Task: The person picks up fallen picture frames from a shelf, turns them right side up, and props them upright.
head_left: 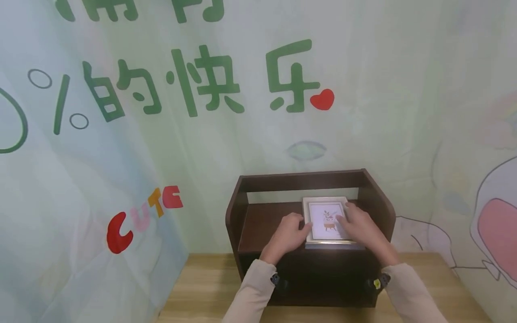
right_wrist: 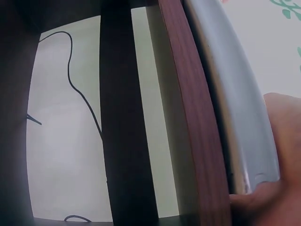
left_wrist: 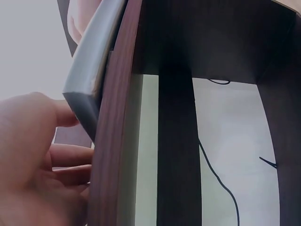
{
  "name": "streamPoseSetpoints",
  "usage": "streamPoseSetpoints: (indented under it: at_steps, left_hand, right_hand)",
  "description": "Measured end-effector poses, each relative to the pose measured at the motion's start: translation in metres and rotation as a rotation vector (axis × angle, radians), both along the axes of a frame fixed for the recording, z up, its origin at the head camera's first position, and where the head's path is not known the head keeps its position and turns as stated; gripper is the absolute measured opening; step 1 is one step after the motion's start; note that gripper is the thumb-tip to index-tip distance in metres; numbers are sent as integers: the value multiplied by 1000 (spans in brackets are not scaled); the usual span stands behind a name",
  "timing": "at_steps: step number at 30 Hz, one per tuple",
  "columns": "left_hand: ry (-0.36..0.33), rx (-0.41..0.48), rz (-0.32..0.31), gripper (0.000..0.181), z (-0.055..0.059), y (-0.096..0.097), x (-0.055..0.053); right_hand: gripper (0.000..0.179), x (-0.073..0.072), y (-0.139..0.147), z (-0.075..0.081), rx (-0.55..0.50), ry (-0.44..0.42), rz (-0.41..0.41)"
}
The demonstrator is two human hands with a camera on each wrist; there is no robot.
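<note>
While fingers of the left hand (head_left: 287, 232) grip the picture frame (head_left: 326, 220), the right hand (head_left: 361, 223) clasps its other side. It's near the front edge of the shelf (head_left: 266, 220).

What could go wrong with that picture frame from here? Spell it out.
1. The picture frame lies close to the front edge of the shelf, so a forward pull might tip it off.
2. The left hand and right hand are at opposite sides of it; uneven movement could twist it.
3. The right thumb lies over the frame's front, so it may leave a smudge.
</note>
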State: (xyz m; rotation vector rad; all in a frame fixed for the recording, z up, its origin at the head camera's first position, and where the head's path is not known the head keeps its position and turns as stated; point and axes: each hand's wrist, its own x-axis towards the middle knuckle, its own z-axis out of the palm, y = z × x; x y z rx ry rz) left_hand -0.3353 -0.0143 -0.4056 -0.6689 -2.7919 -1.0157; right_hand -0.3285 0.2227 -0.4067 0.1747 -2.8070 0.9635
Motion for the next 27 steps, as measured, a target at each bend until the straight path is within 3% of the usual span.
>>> streamPoseSetpoints:
  at_steps: [10, 14, 17, 24, 27]
  left_hand:
    - [-25, 40, -10, 32, 5, 3, -1]
    - [3, 61, 30, 23, 8, 3, 5]
    - [42, 80, 68, 30, 9, 2, 10]
    - [116, 230, 115, 14, 13, -6, 17]
    - [96, 291, 143, 22, 14, -10, 20]
  right_hand:
    - [65, -5, 1, 1, -83, -9, -45]
    - [58, -3, 1, 5, -144, 27, -93]
    - [53, -1, 2, 10, -197, 68, -129]
    - [42, 4, -3, 21, -301, 164, -187]
    - [40, 7, -4, 26, -321, 203, -199]
